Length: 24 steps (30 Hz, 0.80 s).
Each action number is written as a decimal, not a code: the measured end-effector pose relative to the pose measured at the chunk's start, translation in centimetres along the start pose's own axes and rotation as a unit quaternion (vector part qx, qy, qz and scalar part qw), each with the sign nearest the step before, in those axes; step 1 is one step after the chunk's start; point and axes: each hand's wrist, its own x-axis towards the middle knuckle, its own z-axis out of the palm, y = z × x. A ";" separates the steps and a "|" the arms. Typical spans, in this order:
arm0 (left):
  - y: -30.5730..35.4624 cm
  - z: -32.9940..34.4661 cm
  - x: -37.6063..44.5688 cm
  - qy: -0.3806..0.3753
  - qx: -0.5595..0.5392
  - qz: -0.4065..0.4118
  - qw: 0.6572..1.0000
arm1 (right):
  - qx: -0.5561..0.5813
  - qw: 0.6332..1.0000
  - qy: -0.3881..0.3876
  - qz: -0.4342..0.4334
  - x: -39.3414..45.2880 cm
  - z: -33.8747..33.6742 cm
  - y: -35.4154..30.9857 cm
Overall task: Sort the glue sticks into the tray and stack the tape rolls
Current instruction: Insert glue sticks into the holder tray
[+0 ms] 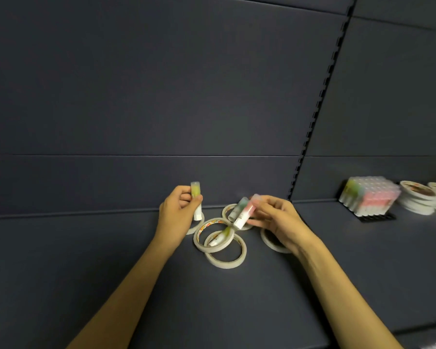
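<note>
Glue sticks in both our hands above flat tape rings on a dark matte shelf (pixel 86 260)

Far right stands the tray (pixel 378 217), packed with capped sticks; our right hand (pixel 275 222) pinches two tubes (pixel 244 214), our left hand (pixel 176 212) curls round a yellow stick (pixel 196 200); another stick (pixel 220 236) lies across the thin white tape rolls (pixel 224 250)

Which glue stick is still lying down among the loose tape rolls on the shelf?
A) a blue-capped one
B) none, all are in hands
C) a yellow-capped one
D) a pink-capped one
C: a yellow-capped glue stick lies across the loose tape rolls, while the left hand holds another yellow one upright and the right hand holds a green-capped and a pink-capped stick.
</note>
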 end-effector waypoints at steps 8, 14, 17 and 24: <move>4.0 5.4 -3.3 -0.074 -0.053 0.032 0.995 | 0.072 0.988 0.135 -0.030 -5.1 -6.1 -1.5; 8.0 13.4 -7.7 -0.128 -0.071 0.061 0.987 | 0.034 0.979 0.188 -0.069 -10.9 -14.2 -2.7; 9.9 17.6 -10.3 -0.141 -0.082 0.063 0.985 | 0.025 0.977 0.193 -0.082 -14.1 -18.9 -3.2; 14.2 27.9 -17.0 -0.149 -0.062 0.085 0.983 | -0.003 0.975 0.204 -0.089 -21.5 -30.0 -4.8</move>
